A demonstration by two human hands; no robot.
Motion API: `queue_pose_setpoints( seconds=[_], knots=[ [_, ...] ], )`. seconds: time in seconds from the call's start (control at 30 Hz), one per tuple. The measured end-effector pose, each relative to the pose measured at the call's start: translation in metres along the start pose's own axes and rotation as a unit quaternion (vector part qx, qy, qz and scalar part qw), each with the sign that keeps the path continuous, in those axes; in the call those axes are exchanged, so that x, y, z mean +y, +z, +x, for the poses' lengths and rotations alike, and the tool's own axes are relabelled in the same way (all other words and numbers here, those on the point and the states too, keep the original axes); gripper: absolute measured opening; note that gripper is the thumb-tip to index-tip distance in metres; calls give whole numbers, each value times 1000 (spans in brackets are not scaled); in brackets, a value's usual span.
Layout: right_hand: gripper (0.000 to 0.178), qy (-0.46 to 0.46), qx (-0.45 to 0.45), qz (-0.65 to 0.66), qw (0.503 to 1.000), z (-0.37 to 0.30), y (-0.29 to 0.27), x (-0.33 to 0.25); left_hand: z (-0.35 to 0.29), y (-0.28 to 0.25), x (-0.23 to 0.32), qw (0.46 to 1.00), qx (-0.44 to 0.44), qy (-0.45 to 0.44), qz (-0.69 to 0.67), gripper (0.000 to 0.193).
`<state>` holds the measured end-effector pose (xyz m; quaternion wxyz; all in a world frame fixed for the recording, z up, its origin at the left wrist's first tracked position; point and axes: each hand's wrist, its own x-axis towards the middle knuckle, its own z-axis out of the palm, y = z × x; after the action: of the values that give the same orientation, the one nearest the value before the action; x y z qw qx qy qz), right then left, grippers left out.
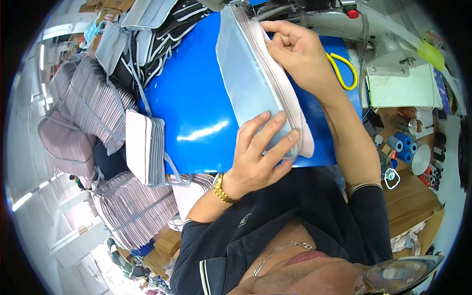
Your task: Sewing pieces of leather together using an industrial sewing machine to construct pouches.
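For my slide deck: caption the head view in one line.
Left hand on a layered piece, right hand at its edge, above a blue tabletop.

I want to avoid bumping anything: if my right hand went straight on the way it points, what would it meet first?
Your right hand would likely meet the pale pink layer first; whether they touch is unclear.

Above the blue work surface (pixel 196 98), the machine (pixel 329 22) is cut off by the upper edge, and the far end of the layered pale piece (pixel 250 78) cannot be made out there. Over the surface's right part, some fingertips of the right hand (pixel 302 56) are hidden in its curl, and part of the yellow loop handle (pixel 354 73) is covered by the wrist. Well below-left of the surface, the jumbled heap (pixel 120 263) is too small to be told.
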<state>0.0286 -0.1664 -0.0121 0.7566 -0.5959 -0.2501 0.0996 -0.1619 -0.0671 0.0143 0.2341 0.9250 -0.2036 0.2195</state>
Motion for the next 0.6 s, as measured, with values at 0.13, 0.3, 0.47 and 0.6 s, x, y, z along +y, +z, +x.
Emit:
queue_pose_setpoints(
  seconds=[0.13, 0.3, 0.47, 0.6],
  knots=[
    [27, -22, 19, -160, 987, -23, -1, -19, 6, -2, 0, 999, 44, -11, -2, 58],
    [32, 60, -19, -149, 987, -66, -3, -35, 15, -14, 4, 996, 62, -26, 55, 43],
    [39, 81, -46, 22, 995, -52, -7, -29, 35, -16, 3, 995, 73, -29, 54, 35],
    [42, 61, -67, 56, 994, -33, -8, -17, 50, -15, -10, 994, 93, -34, 50, 32]
  ],
)
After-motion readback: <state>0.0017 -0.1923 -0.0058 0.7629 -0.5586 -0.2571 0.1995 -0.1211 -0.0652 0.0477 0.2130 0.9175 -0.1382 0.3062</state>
